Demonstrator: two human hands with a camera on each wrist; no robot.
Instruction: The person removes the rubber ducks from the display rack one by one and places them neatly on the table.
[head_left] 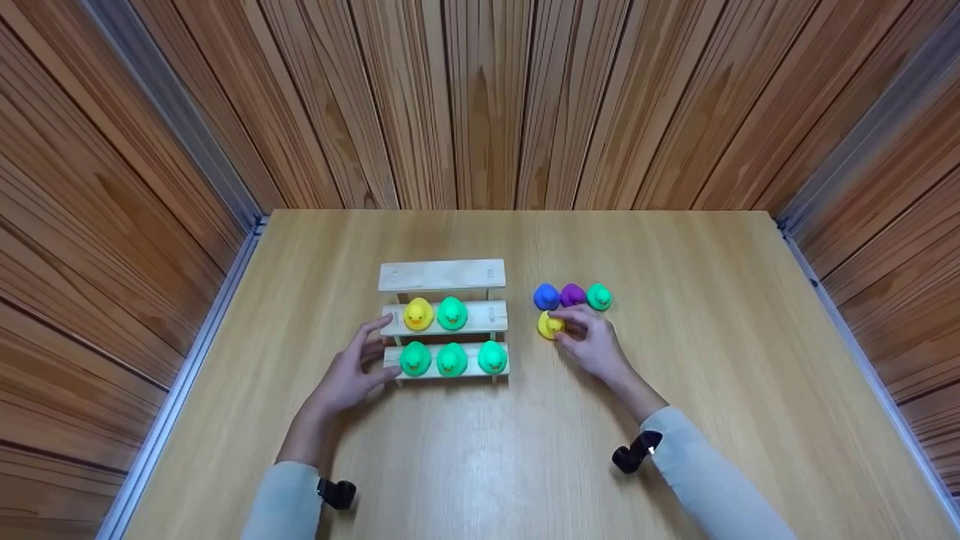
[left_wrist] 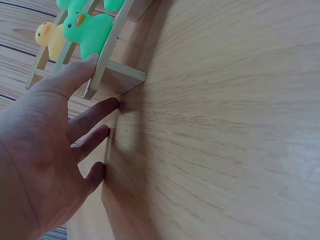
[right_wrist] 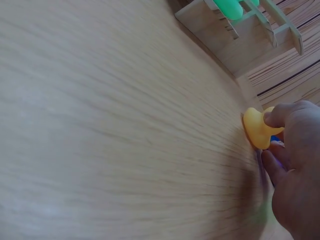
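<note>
A small three-step wooden rack (head_left: 442, 276) stands on the table, holding rubber ducks. My left hand (head_left: 350, 377) rests at the rack's left end, fingers spread, the thumb touching the lowest step beside a green duck (left_wrist: 90, 31). Three green ducks line that step. Above them, the middle step carries one yellow duck (head_left: 418, 314) and one green duck (head_left: 452, 313); the top step is bare. To the right of the rack, my right hand (head_left: 596, 346) pinches another yellow duck (right_wrist: 257, 129) between thumb and fingers, close over the table.
Just beyond the right hand, a blue duck (head_left: 547, 297), a purple duck (head_left: 572, 295) and a green duck (head_left: 599, 296) sit in a row on the wooden table (head_left: 712, 315). Wood-panelled walls (head_left: 487, 105) enclose the table at the back and both sides.
</note>
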